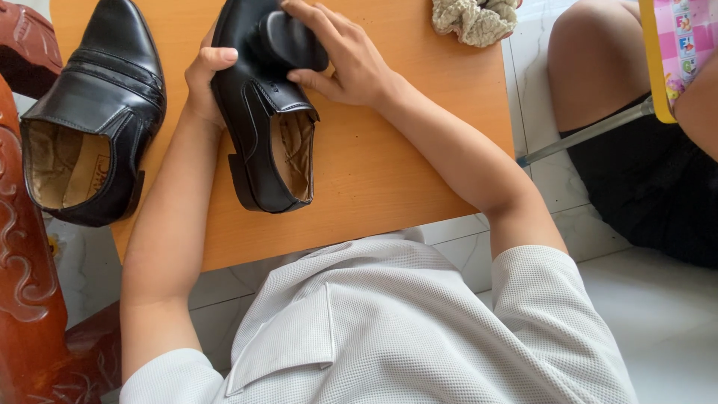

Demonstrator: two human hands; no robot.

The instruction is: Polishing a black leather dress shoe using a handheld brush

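black leather shoe [262, 112] lies on the orange worktop [374, 164], braced from its far side by the left hand [206, 78], its grip clamped on the upper, so the right hand [340, 63], closed round a dark brush [295, 41], can bear on its toe.

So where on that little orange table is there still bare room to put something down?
The widest bare patch of the table lies right of the held shoe, under the right forearm, below the beige cloth. A narrow strip runs between the two shoes, partly taken by the left hand. The left edge is crowded by the second shoe.
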